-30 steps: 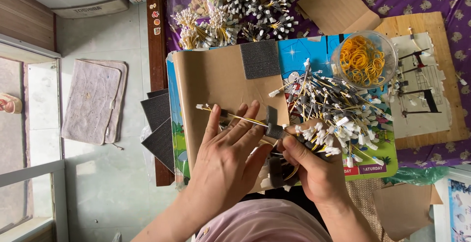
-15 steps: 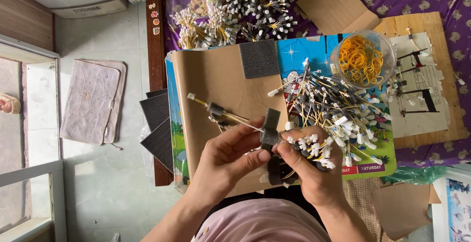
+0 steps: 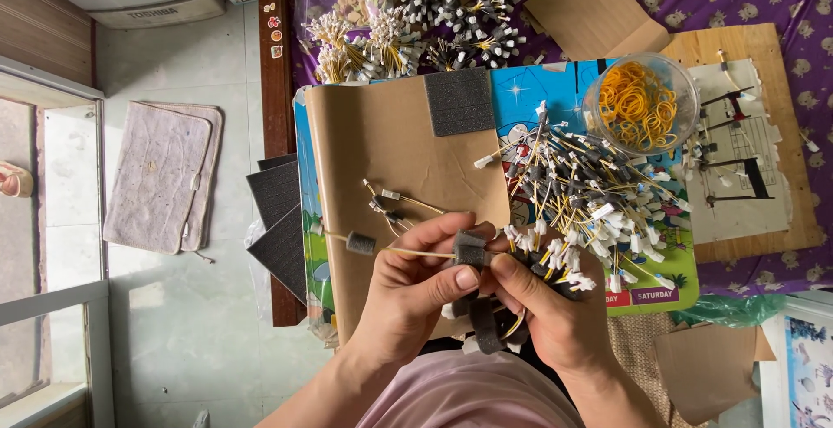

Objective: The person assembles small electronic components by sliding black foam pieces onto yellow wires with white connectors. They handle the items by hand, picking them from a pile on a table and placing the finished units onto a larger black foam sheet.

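— Which way does the thin yellow wire lead (image 3: 408, 253) run?

— Its long axis lies nearly level across the view, the free end pointing left over the brown cardboard sheet (image 3: 390, 146), the other end meeting the fingers.

— What does it look like?

— Slim and pale yellow, with a small dark grey foam sleeve (image 3: 361, 242) around it near the left end and a second dark grey foam piece (image 3: 471, 250) at the fingertips.

— And where is it relative to the hands?

— It sticks out to the left from between them. The left hand (image 3: 415, 294) is pinching the wire and foam with thumb and fingers; the right hand (image 3: 542, 307) presses in from the other side, also pinching the foam piece, with a bundle of similar leads tucked under it. The loose pile of white-tipped wire leads (image 3: 590, 198) lies just right, on the desk.
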